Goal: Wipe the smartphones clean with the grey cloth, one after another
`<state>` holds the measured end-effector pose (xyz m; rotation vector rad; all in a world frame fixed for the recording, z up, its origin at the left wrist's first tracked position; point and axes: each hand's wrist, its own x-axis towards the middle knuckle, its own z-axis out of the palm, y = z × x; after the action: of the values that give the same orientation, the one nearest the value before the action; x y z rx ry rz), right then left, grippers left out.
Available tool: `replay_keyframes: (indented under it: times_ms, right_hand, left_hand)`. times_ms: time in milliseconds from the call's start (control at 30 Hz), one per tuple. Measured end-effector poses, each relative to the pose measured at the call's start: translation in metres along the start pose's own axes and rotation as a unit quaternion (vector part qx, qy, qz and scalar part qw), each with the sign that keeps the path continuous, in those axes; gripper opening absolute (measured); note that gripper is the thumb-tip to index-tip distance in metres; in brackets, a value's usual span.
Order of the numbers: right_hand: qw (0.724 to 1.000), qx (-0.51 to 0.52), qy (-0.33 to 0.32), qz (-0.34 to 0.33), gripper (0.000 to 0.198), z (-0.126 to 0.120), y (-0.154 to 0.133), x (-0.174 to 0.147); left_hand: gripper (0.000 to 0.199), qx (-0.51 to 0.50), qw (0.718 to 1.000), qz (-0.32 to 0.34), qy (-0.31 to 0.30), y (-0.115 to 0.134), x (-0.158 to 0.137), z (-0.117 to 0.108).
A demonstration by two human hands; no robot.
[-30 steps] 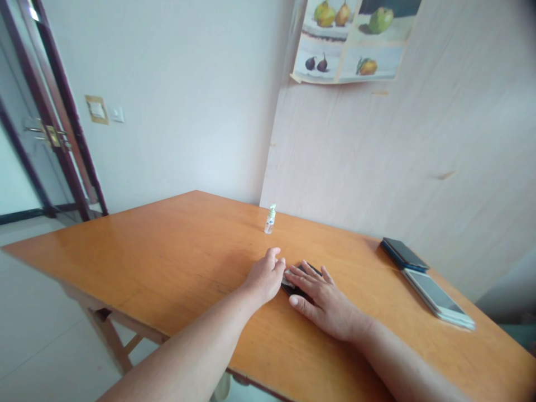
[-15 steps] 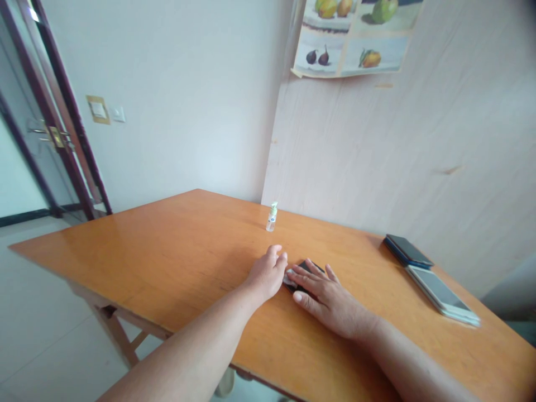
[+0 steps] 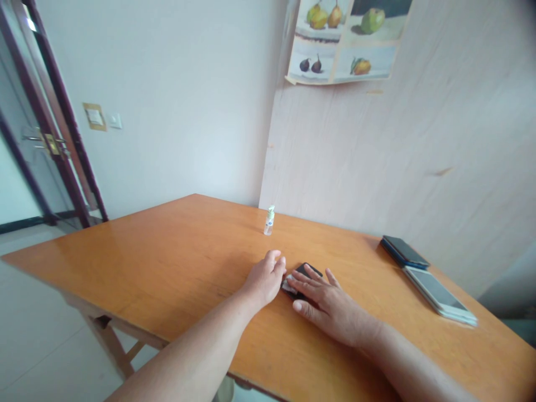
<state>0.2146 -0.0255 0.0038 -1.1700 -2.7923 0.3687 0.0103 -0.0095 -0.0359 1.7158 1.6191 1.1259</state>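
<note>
A black smartphone (image 3: 310, 270) lies flat on the wooden table, partly covered by my right hand (image 3: 324, 301). That hand is open, its fingers spread and lying flat across the phone, with a crumpled white tissue (image 3: 288, 285) under the fingertips. My left hand (image 3: 267, 279) is at the phone's left edge, with thumb and fingers curled in against it; the undersides of these fingers are hidden. Just beyond the hands, a small clear pump bottle (image 3: 269, 221) with a pale green top stands upright.
To the right on the table (image 3: 167, 245) lie a dark tablet-like device (image 3: 405, 251) and a white-framed one (image 3: 439, 295), each on top of something. A wall and a light board rise behind the table, with fruit paintings (image 3: 341, 50) above. A door (image 3: 50, 139) is at far left.
The whole view has shifted slightly. My right fingers and the tissue have slid a little on the phone; the left hand keeps its place at the phone's edge.
</note>
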Motion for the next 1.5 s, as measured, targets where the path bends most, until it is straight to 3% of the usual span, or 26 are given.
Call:
replay_keyframes:
  times_ms: [133,200,400,467,633,700,833,1000,1300,1500]
  right_hand:
    - [0.989,-0.04,0.046,0.131,0.064,0.003,0.028,0.004]
    - [0.987,-0.044,0.045,0.149,0.067,0.002,0.033,0.002]
    - [0.999,0.014,-0.05,0.009,0.069,-0.014,-0.002,-0.016]
    - [0.997,0.03,-0.075,-0.004,0.066,-0.018,-0.007,-0.018]
    - [0.99,-0.027,-0.028,0.133,0.069,-0.016,0.018,-0.013]
    - [0.986,-0.043,-0.017,0.159,0.071,-0.014,0.024,-0.013]
    - [0.993,-0.049,-0.016,0.105,0.076,-0.013,0.002,-0.023]
    - [0.998,-0.019,-0.059,0.009,0.08,-0.018,-0.029,-0.034]
    - [0.993,-0.058,0.004,0.105,0.074,-0.003,0.002,-0.013]
    - [0.996,0.033,-0.064,-0.059,0.069,-0.013,-0.028,-0.023]
  left_hand:
    - [0.042,0.008,1.0,0.014,-0.005,0.001,0.0,0.0]
    - [0.039,0.013,1.0,0.026,-0.011,0.001,0.0,0.0]
    - [0.041,0.028,0.998,0.049,-0.024,0.001,0.001,-0.003]
    - [0.041,0.033,0.998,0.054,-0.027,0.0,0.0,-0.004]
    - [0.027,0.061,0.995,0.072,-0.044,-0.003,-0.001,-0.002]
    - [0.023,0.075,0.992,0.089,-0.05,-0.005,0.0,0.0]
    - [0.026,0.099,0.986,0.134,-0.029,-0.006,0.0,0.001]
    - [0.029,0.108,0.985,0.132,-0.023,-0.005,-0.001,0.0]
    - [0.029,0.092,0.987,0.126,-0.029,-0.004,-0.001,0.001]
    - [0.031,0.062,0.991,0.114,-0.041,-0.008,-0.001,0.003]
